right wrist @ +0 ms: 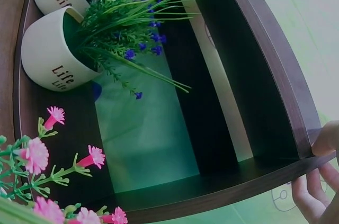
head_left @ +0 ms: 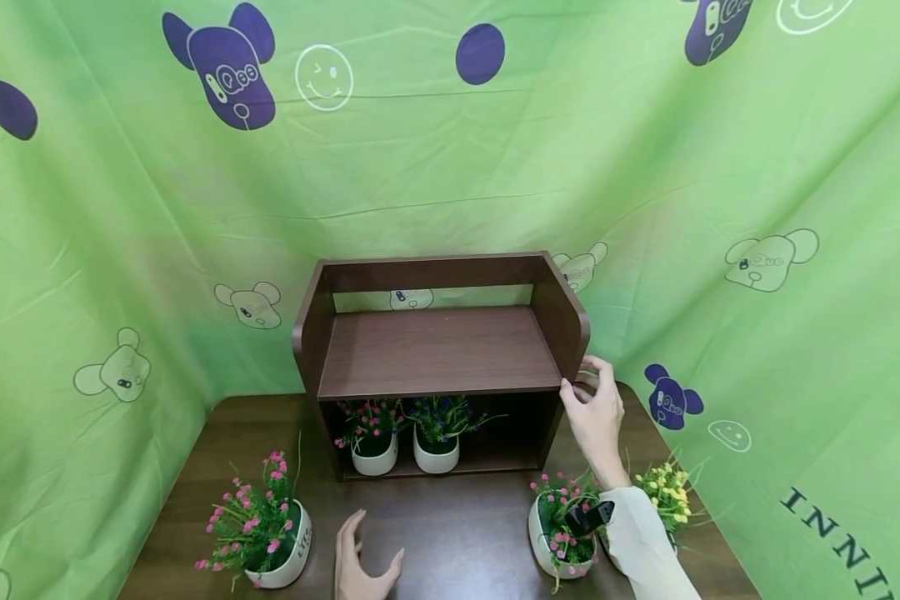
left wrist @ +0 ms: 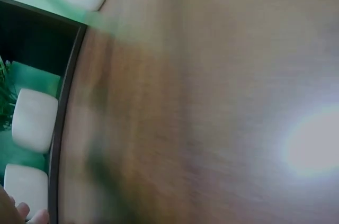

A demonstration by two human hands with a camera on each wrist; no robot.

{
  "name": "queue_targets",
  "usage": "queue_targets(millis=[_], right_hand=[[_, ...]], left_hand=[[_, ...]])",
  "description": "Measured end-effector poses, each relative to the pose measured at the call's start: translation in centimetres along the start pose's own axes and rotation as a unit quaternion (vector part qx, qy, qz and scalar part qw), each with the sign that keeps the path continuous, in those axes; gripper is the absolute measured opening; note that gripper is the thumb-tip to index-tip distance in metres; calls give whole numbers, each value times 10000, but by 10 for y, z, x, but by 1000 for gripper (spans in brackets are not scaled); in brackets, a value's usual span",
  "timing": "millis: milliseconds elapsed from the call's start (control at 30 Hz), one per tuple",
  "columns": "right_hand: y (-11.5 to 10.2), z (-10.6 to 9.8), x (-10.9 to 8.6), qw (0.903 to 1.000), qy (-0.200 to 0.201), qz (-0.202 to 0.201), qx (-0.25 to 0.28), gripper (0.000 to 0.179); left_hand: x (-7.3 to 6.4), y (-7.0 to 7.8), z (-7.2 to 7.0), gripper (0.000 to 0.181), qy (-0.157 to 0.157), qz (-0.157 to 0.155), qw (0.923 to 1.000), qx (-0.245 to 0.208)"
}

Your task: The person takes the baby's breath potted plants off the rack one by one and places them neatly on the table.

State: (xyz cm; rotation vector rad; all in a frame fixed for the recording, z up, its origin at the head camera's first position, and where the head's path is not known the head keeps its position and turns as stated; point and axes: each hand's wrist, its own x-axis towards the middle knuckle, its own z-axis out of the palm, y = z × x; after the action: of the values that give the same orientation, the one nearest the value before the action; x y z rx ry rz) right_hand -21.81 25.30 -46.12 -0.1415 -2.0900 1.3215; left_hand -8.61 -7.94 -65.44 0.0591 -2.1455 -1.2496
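In the head view, the right hand gripped the shelf at its right front corner, thumb on the front edge and fingers against the outer side. The left hand was low over the worktop, thumb and fingers spread apart, holding nothing. The shelf stood ahead of it, well apart. A pink pot leaned left of that hand; a second pink pot and yellow flowers were by the right sleeve. In the shelf's lower compartment stood a pink-flowered pot and a blue-flowered pot. Green cloth with cartoon prints hung behind.

In the left wrist view, fingertips showed at the lower left corner, before a white pot in the shelf; the worktop was blurred, with a bright glare.

In the right wrist view, thumb and fingers bracketed the shelf's corner. Both pots inside bore lettering; pink flowers filled the near corner.
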Motion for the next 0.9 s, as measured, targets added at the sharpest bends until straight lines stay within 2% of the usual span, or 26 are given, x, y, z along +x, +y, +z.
queue_targets(millis=[233,433,567,733,900], right_hand=[[0,1,0,10000,-63,3,38,46],[-1,0,0,10000,-26,40,39,45],[-1,-1,1,10000,-43,20,42,45],[-2,-1,0,10000,-49,47,31,44],[-1,0,-1,10000,-34,35,28,45]], left_hand=[[19,10,25,85,-313,101,9984,-459],[31,19,44,82,-476,210,9973,-518],[39,25,58,82,-597,23,9971,-469],[49,30,75,86,-792,-407,9954,-355],[55,31,91,87,-747,-488,9954,-344]])
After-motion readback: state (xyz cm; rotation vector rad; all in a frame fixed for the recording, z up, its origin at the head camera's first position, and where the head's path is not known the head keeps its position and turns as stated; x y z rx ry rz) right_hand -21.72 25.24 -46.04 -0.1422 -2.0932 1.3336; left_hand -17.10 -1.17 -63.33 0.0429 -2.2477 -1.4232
